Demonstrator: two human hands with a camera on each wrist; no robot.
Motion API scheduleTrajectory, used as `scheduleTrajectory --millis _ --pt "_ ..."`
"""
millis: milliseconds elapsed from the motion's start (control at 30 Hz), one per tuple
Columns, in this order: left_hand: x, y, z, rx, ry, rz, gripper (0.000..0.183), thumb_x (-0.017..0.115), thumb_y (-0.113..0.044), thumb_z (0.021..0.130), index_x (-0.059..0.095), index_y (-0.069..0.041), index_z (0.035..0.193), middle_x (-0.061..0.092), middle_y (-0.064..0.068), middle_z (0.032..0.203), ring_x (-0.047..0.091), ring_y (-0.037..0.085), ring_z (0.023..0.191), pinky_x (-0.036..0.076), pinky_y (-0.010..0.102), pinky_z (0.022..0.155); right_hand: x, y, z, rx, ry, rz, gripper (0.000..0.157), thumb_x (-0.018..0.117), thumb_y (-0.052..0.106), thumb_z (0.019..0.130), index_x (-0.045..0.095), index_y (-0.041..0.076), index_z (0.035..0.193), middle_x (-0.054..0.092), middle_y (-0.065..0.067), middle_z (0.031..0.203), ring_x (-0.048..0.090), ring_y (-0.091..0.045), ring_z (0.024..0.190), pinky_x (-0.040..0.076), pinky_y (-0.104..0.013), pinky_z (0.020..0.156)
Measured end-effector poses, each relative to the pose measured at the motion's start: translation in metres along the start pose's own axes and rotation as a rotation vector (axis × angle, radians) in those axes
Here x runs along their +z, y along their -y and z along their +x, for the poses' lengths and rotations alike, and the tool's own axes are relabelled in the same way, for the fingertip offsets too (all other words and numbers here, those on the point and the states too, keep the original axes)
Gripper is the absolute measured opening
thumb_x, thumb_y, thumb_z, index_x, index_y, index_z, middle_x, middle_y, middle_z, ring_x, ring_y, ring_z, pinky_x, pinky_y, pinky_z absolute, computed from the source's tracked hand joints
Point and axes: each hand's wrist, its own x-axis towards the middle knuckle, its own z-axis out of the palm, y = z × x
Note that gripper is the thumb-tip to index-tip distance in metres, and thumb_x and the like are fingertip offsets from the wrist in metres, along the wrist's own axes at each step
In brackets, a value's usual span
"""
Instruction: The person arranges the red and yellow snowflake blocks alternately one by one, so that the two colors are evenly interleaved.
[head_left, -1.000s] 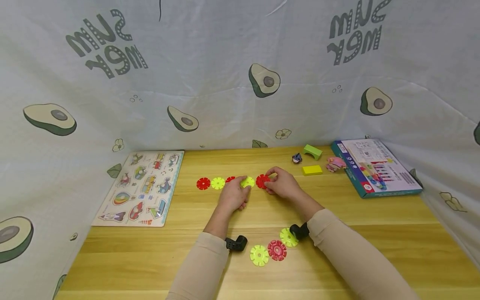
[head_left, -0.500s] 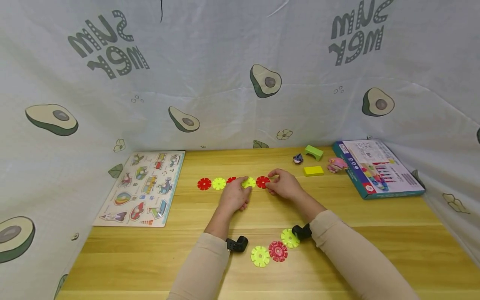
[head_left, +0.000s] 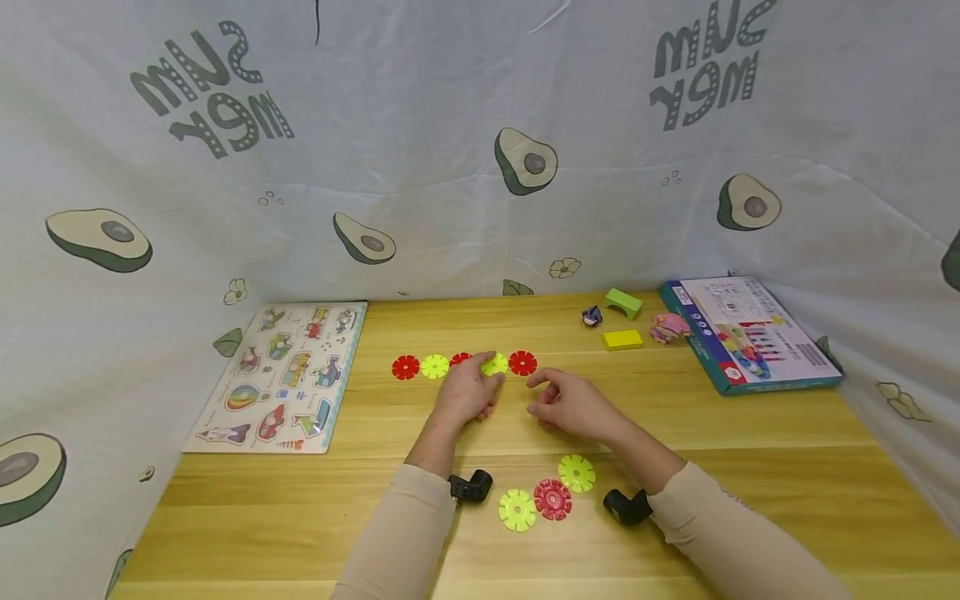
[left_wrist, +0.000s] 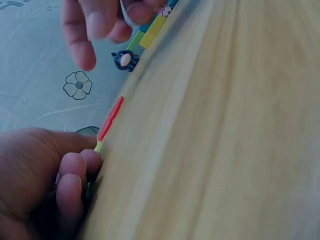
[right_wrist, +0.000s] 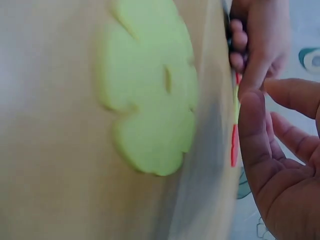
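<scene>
Left hand (head_left: 467, 390) is at the back row of slotted plastic discs on the wood-grain tabletop (head_left: 247, 525), middle part of the row. Thumb and index reach opposite edges of the fourth disc (head_left: 496, 363), a yellow one; grip looks like a pinch on it, though the contact is partly covered. Same hand partly hides the red third disc (head_left: 458, 358). Rest of row, left to right in the head view: red first disc (head_left: 406, 367), yellow second disc (head_left: 434, 367), and past the left hand the red end disc (head_left: 522, 363), edge to edge with the fourth.

Right hand (head_left: 572, 403): grip released, nothing held, thumb and index apart, fingers loosely bent. Sits just beside the end disc, on its near right side, not touching.

Closer to the person, three more discs lie flat: left yellow disc (head_left: 517, 510), middle red disc (head_left: 553, 499), right yellow disc (head_left: 576, 473), set in a slanting line.

Far left, picture puzzle board (head_left: 276, 379). Far right, green arch block (head_left: 623, 303), yellow block (head_left: 622, 340), small dark figure (head_left: 592, 316), pink figure (head_left: 669, 327) near the boxed set (head_left: 750, 333).
</scene>
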Motion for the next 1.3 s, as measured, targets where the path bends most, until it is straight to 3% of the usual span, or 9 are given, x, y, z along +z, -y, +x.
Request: scheduleTrajectory --millis 233,367,500,733,967,1300 --pt "0.003 -0.005 0.002 0.108 0.132 -0.047 0.05 0.061 -0.031 0.09 0.046 -0.022 0.136 0.058 0.007 0.055 0.054 0.019 0.041 0.051 0.031 0.041 0.006 -0.004 -0.035 -0.04 0.099 0.016 0.033 0.072 0.019 0.082 0.059 0.013 0.111 0.057 -0.004 0.077 0.056 -0.018 0.06 0.048 -0.028 0.05" --pt "0.007 -0.01 0.005 0.121 0.186 -0.086 0.049 0.062 -0.029 0.09 0.046 -0.022 0.136 0.059 0.009 0.058 0.055 0.019 0.042 0.053 0.032 0.044 0.01 -0.007 -0.056 -0.105 0.166 0.005 0.033 0.072 0.023 0.081 0.059 0.012 0.111 0.057 -0.001 0.075 0.052 -0.013 0.056 0.044 -0.024 0.046" --pt "0.011 -0.015 0.006 0.098 0.186 -0.047 0.052 0.06 -0.03 0.091 0.042 -0.026 0.139 0.059 0.009 0.055 0.051 0.019 0.038 0.05 0.031 0.039 0.017 -0.006 -0.072 -0.164 0.23 -0.019 0.035 0.072 0.027 0.081 0.06 0.014 0.111 0.056 0.003 0.069 0.049 -0.009 0.052 0.041 -0.022 0.045" --pt "0.016 -0.018 0.006 0.069 0.13 0.101 0.057 0.057 -0.037 0.091 0.034 -0.032 0.143 0.057 0.004 0.048 0.049 0.017 0.034 0.043 0.028 0.033 0.029 -0.003 -0.084 -0.177 0.27 -0.136 0.043 0.075 0.035 0.077 0.061 0.02 0.115 0.054 0.009 0.07 0.047 -0.007 0.059 0.04 -0.022 0.051" --pt "0.019 -0.019 0.007 0.039 0.094 0.1 0.052 0.055 -0.036 0.092 0.039 -0.032 0.141 0.056 0.003 0.046 0.048 0.016 0.033 0.042 0.026 0.031 0.036 -0.003 -0.085 -0.196 0.289 -0.205 0.048 0.074 0.038 0.076 0.06 0.025 0.12 0.059 0.014 0.106 0.049 -0.005 0.083 0.044 -0.026 0.076" --pt "0.016 -0.018 0.007 0.018 0.106 0.073 0.048 0.055 -0.033 0.093 0.042 -0.03 0.139 0.057 0.005 0.048 0.047 0.016 0.033 0.044 0.026 0.033 0.043 0.001 -0.083 -0.284 0.262 -0.251 0.04 0.074 0.031 0.078 0.063 0.021 0.115 0.061 0.012 0.107 0.052 -0.001 0.087 0.047 -0.027 0.079"
